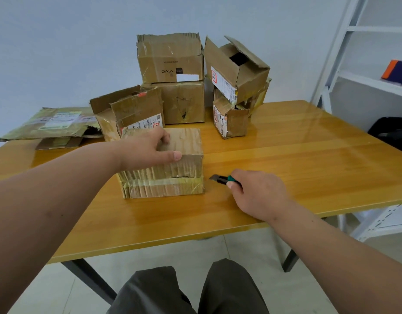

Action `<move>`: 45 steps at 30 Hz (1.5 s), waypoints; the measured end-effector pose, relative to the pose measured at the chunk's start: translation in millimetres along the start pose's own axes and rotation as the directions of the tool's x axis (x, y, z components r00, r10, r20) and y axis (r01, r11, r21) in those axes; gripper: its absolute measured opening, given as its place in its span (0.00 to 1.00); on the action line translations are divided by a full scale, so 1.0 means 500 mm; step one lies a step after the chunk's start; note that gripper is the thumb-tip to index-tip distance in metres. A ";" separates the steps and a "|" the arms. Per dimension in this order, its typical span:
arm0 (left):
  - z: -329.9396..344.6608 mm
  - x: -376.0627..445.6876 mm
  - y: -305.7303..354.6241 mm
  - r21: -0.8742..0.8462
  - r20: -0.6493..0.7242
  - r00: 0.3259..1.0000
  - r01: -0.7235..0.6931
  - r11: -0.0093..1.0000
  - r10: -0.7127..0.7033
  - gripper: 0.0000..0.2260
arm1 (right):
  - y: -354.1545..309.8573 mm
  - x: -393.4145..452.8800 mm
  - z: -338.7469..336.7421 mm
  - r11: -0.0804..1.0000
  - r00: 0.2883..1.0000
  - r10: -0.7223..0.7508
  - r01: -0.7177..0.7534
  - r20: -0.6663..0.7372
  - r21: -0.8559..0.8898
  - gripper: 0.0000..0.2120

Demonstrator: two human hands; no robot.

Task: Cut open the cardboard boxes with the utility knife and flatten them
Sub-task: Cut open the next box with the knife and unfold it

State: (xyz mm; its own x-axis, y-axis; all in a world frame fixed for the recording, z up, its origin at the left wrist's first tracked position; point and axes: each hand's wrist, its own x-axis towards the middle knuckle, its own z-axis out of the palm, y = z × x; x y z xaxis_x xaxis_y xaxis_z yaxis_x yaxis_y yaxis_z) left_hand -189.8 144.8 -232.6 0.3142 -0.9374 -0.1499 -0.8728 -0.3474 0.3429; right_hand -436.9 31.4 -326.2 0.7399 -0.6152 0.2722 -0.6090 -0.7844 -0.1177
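Cardboard box sitting on a glossy wooden table, steadied and about to meet the knife.

The table is standing against a pale wall, with a white metal shelf rising at the right, more taped boxes stacking up at the back, and flattened cardboard lying at the far left. The left hand is resting on the box's top, fingers curling over its far part and thumb lying along the near edge. The right hand is gripping the utility knife, its blade pointing at the box's taped right corner, just beside it without touching.
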 end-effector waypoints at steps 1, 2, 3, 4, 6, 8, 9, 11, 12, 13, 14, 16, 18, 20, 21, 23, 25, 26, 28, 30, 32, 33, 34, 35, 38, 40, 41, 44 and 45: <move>-0.009 0.001 -0.002 -0.066 0.041 0.999 -0.016 0.998 0.019 0.18 | 0.000 -0.001 -0.002 0.998 0.999 0.051 -0.051 -0.012 0.023 0.08; -0.021 -0.002 -0.003 -0.094 0.114 0.993 -0.022 0.995 0.033 0.13 | -0.001 -0.001 -0.005 0.995 0.996 0.090 -0.089 -0.008 0.041 0.09; -0.035 -0.007 -0.004 -0.087 0.191 0.980 -0.029 0.996 0.045 0.13 | -0.002 0.001 -0.008 0.991 0.993 0.116 -0.116 0.005 0.071 0.09; -0.047 -0.012 -0.007 -0.048 0.249 0.967 -0.036 0.998 0.047 0.16 | -0.006 0.005 -0.013 0.983 0.990 0.141 -0.143 0.026 0.117 0.09; -0.063 -0.016 -0.013 0.110 0.280 0.960 -0.060 0.992 0.027 0.23 | -0.015 0.015 -0.024 0.956 0.978 0.188 -0.204 0.092 0.212 0.08; -0.058 -0.018 -0.012 0.224 0.216 0.975 -0.091 0.970 0.042 0.27 | -0.025 0.027 -0.037 0.926 0.954 0.235 -0.278 0.186 0.254 0.06; -0.047 -0.019 -0.008 0.237 0.158 0.986 -0.095 0.967 0.058 0.29 | -0.031 0.031 -0.043 0.904 0.935 0.260 -0.323 0.239 0.281 0.06; -0.015 -0.012 0.003 0.236 0.011 0.997 -0.082 0.968 0.082 0.33 | -0.037 0.031 -0.048 0.758 0.880 0.312 -0.458 0.359 0.465 0.06; 0.003 -0.007 0.008 0.252 -0.062 0.995 -0.059 0.966 0.077 0.33 | -0.040 0.027 -0.050 0.621 0.843 0.327 -0.533 0.428 0.575 0.06; 0.019 0.000 0.013 0.279 -0.125 0.990 -0.025 0.960 0.062 0.32 | -0.042 0.022 -0.051 0.482 0.811 0.329 -0.584 0.483 0.653 0.05; 0.031 0.006 0.015 0.299 -0.172 0.984 0.011 0.954 0.043 0.30 | -0.043 0.018 -0.052 0.381 0.794 0.328 -0.607 0.512 0.697 0.05; 0.043 0.014 0.015 0.291 -0.208 0.978 0.035 0.956 0.027 0.26 | -0.043 0.014 -0.049 0.267 0.777 0.343 -0.619 0.528 0.739 0.06; 0.044 0.015 0.012 0.258 -0.188 0.981 0.014 0.966 0.037 0.26 | -0.047 0.012 -0.046 0.211 0.784 0.356 -0.597 0.508 0.774 0.07; 0.041 0.015 0.010 0.246 -0.166 0.986 0.009 0.969 0.033 0.25 | -0.054 0.012 -0.043 0.178 0.798 0.367 -0.565 0.478 0.806 0.05; 0.040 0.015 0.010 0.250 -0.159 0.987 0.010 0.968 0.031 0.25 | -0.058 0.012 -0.042 0.161 0.799 0.375 -0.555 0.470 0.816 0.04; 0.039 0.015 0.010 0.250 -0.148 0.988 0.007 0.968 0.032 0.25 | -0.068 0.013 -0.038 0.135 0.798 0.391 -0.542 0.458 0.830 0.04; 0.037 0.015 0.010 0.241 -0.137 0.990 -0.001 0.970 0.035 0.25 | -0.076 0.014 -0.034 0.095 0.791 0.405 -0.534 0.458 0.840 0.06; 0.037 0.015 0.010 0.242 -0.133 0.991 0.000 0.970 0.033 0.25 | -0.079 0.014 -0.033 0.061 0.785 0.412 -0.530 0.462 0.846 0.06; 0.037 0.015 0.012 0.247 -0.129 0.991 0.004 0.969 0.028 0.25 | -0.088 0.012 -0.030 0.006 0.778 0.424 -0.515 0.465 0.857 0.06; 0.037 0.017 0.014 0.244 -0.122 0.992 0.004 0.970 0.026 0.25 | -0.100 0.011 -0.028 -0.038 0.768 0.444 -0.499 0.462 0.866 0.06; 0.036 0.019 0.014 0.232 -0.112 0.994 0.005 0.973 0.021 0.25 | -0.115 0.012 -0.022 -0.066 0.754 0.471 -0.486 0.457 0.871 0.09; 0.035 0.019 0.013 0.228 -0.108 0.994 0.006 0.974 0.019 0.24 | -0.124 0.012 -0.019 -0.066 0.751 0.484 -0.481 0.450 0.874 0.09; 0.035 0.019 0.013 0.225 -0.106 0.994 0.007 0.974 0.018 0.24 | -0.133 0.012 -0.016 -0.058 0.751 0.495 -0.475 0.438 0.878 0.09; 0.036 0.019 0.012 0.226 -0.105 0.994 0.006 0.974 0.018 0.24 | -0.140 0.012 -0.013 -0.052 0.752 0.504 -0.465 0.426 0.884 0.10; 0.037 0.021 0.011 0.228 -0.106 0.994 0.006 0.974 0.019 0.24 | -0.156 0.009 -0.009 -0.067 0.750 0.523 -0.439 0.406 0.896 0.11; 0.039 0.023 0.011 0.225 -0.109 0.994 0.012 0.974 0.013 0.24 | -0.164 0.007 -0.008 -0.086 0.748 0.528 -0.424 0.403 0.901 0.11; 0.039 0.024 0.011 0.226 -0.110 0.994 0.016 0.974 0.009 0.24 | -0.168 0.006 -0.009 -0.103 0.746 0.531 -0.413 0.402 0.905 0.10; 0.040 0.025 0.010 0.226 -0.114 0.994 0.027 0.974 -0.001 0.24 | -0.178 0.006 -0.012 -0.144 0.746 0.536 -0.381 0.396 0.913 0.10; 0.041 0.025 0.010 0.224 -0.113 0.994 0.030 0.974 -0.005 0.24 | -0.181 0.005 -0.013 -0.157 0.748 0.532 -0.373 0.396 0.915 0.10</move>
State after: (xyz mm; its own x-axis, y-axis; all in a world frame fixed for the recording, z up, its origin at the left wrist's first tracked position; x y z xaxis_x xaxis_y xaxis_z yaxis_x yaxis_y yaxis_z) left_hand -197.8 131.7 -251.6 0.3585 -0.9324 -0.0457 -0.9244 -0.3614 0.1220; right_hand -381.7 101.3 -308.7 0.3424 -0.9090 -0.2376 0.0815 0.2807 -0.9563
